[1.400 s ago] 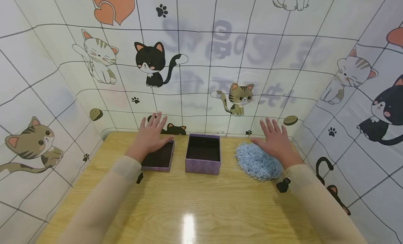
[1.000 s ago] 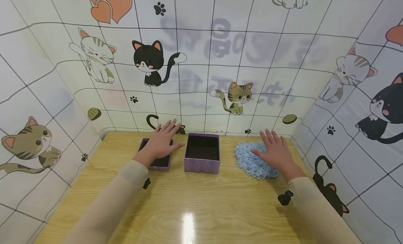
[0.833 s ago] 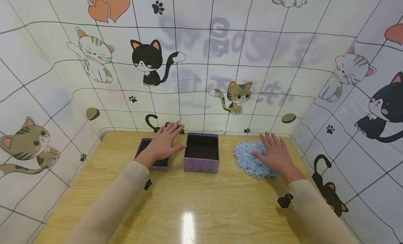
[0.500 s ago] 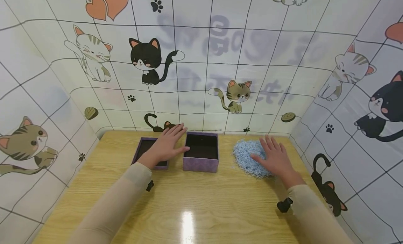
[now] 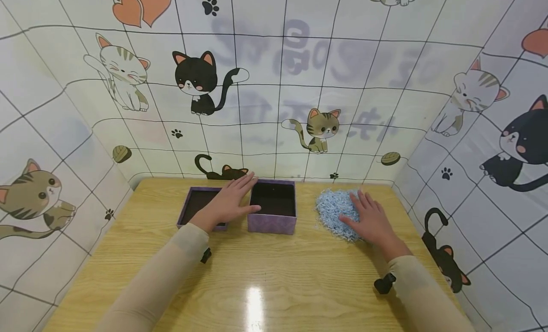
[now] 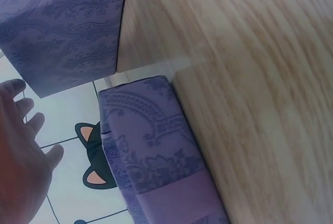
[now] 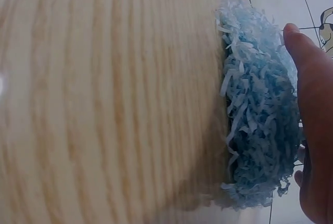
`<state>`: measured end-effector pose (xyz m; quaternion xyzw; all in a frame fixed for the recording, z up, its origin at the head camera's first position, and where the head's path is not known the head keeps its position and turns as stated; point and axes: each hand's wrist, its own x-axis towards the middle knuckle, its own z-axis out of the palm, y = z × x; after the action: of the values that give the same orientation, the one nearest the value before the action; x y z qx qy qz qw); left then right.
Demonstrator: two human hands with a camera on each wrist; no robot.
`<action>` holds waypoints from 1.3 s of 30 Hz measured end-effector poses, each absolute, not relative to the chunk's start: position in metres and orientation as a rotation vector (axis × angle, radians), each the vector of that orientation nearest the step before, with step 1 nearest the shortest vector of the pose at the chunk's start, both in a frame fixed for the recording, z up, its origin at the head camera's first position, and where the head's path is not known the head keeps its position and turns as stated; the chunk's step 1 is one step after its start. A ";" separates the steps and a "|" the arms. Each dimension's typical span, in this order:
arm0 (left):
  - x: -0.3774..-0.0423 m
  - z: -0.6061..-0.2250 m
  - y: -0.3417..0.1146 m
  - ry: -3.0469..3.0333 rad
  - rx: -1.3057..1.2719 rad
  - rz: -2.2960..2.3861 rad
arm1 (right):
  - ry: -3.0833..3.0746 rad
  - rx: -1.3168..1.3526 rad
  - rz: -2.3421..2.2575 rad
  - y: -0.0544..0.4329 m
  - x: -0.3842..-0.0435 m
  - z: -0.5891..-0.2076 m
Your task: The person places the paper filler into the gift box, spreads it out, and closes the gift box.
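Observation:
A purple box (image 5: 271, 224) with a dark inside stands at the back middle of the table, top uncovered. To its left lies a shallow purple box lid (image 5: 194, 202), inner side up, partly covered by my left hand (image 5: 230, 201). That hand hovers between lid and box, fingers extended. The left wrist view shows the patterned sides of the box (image 6: 62, 31) and lid (image 6: 156, 130), with the hand (image 6: 23, 156) apart from both. Above the heap of blue shredded paper (image 5: 336, 210) is my right hand (image 5: 372, 223), fingers straight; whether it touches the paper (image 7: 260, 109) I cannot tell.
The wooden table (image 5: 265, 275) spreads in front of these things. A white cloth backdrop (image 5: 265, 146) printed with cats encloses the back and both sides. Small black devices sit at both wrists, such as the right wrist device (image 5: 384, 283).
My left hand has moved right, from over the lid toward the box, and somewhat lower. The right hand has come down and nearer over the shredded paper. Box and lid have stayed put.

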<state>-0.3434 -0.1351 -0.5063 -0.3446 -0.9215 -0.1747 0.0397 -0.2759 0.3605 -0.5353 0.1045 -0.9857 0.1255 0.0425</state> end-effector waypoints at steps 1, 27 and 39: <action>-0.344 -0.507 -0.135 -2.829 -1.061 -0.534 | -3.012 0.323 0.391 0.360 -0.276 -0.536; -0.345 -0.515 -0.139 -2.896 -1.085 -0.806 | -3.017 0.284 0.553 0.366 -0.282 -0.565; -0.342 -0.513 -0.146 -2.921 -1.075 -0.949 | -3.016 0.284 0.650 0.372 -0.287 -0.571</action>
<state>-0.3418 -0.1459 -0.5130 -0.3300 -0.8962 -0.2912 -0.0561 -0.2868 0.3722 -0.5711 0.0918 -0.9732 0.2098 0.0218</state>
